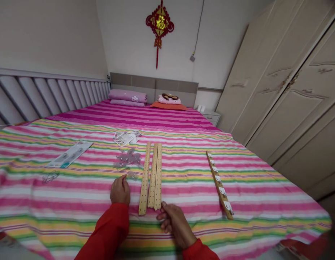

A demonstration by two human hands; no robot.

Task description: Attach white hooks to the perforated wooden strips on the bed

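Three pale wooden strips with rows of holes (152, 177) lie side by side on the striped bedspread (75, 202). My right hand (174, 220) rests at their near ends, thumb touching the rightmost strip, fingers curled. My left hand (120, 190) sits just left of the strips, fingers pinched near a small clear piece (131, 176). A clear bag of small parts (129, 159) lies beyond it. A fourth wooden strip fitted with white hooks (219, 184) lies apart on the right.
A printed card (70, 154) and torn packaging (125, 138) lie on the bed to the left and middle. Pillows (127, 96) sit at the headboard. A cream wardrobe (292, 90) stands along the right side. A padded rail (48, 95) runs along the left.
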